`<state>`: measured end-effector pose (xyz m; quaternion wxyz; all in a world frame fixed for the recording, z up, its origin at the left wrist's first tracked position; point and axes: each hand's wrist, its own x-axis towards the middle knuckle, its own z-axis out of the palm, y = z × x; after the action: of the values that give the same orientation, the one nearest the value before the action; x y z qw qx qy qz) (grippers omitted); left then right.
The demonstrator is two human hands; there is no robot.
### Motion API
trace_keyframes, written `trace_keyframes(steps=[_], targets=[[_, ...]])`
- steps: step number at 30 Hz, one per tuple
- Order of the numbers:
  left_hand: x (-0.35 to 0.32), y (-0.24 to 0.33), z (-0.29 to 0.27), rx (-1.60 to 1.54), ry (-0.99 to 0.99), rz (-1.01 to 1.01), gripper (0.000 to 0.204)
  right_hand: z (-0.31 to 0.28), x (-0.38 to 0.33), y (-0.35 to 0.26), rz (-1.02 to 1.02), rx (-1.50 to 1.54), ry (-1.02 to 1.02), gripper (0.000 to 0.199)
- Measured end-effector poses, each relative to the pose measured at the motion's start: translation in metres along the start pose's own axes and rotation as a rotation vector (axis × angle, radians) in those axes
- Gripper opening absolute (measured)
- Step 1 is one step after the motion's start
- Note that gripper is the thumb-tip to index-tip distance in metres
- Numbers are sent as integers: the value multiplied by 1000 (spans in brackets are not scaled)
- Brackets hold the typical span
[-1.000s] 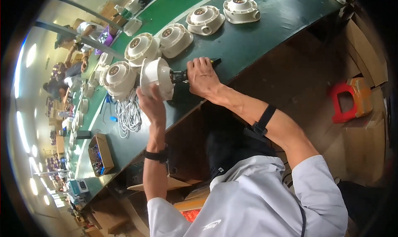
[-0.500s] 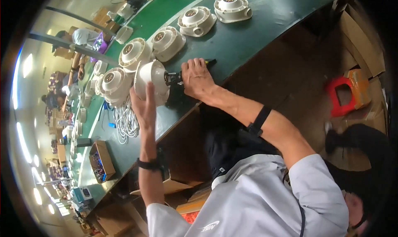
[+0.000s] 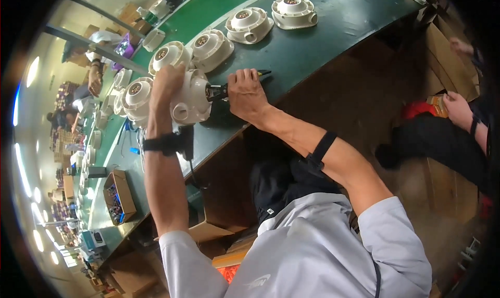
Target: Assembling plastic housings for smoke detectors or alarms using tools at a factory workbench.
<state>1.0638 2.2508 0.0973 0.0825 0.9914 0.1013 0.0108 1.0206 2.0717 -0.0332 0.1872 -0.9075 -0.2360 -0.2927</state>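
A white round plastic housing (image 3: 194, 97), with a short round port on its side, is tipped up on the dark green workbench (image 3: 291, 53). My left hand (image 3: 167, 84) is curled over its left side, and some of the fingertips are hidden. My right hand (image 3: 247, 95) is closed around black pliers (image 3: 216, 92); their head points left against the housing, and a black and yellow handle end shows past the knuckles. Similar housings with metal-coloured centres stand close by: one housing (image 3: 136, 96) to the left, another housing (image 3: 212, 49) behind.
More white housings (image 3: 249, 24) line the bench toward the far right. A cardboard box (image 3: 120, 198) of small parts sits at the left near the bench edge. Another person's hand (image 3: 458, 109) shows at the right, by a red stool (image 3: 416, 110). A further worker's arm (image 3: 95, 79) is at far left.
My left hand has moved up and over the housing from its near side. The housing has turned, bringing its side port into sight. My right hand keeps the pliers in nearly the same place.
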Motion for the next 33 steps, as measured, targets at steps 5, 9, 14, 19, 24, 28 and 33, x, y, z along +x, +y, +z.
trace_keyframes(steps=[5,9,14,19,24,28,33], targets=[[-56,-7,18,-380,161,-107,76,1,1,1,31,-42,-28,25],[-86,1,31,-427,379,-66,70,-13,12,0,30,44,-187,28],[-104,-21,58,-907,710,7,61,-53,28,-24,171,230,-549,40],[-102,-40,62,-1104,564,-70,63,-55,21,-27,90,124,-426,39],[-105,-55,69,-1290,539,-111,65,-51,10,-15,170,402,-375,32],[-109,-58,67,-1297,483,-136,64,-45,4,-10,114,541,-205,33],[-110,-47,69,-1299,528,-84,63,-37,-3,-19,61,352,-129,42]])
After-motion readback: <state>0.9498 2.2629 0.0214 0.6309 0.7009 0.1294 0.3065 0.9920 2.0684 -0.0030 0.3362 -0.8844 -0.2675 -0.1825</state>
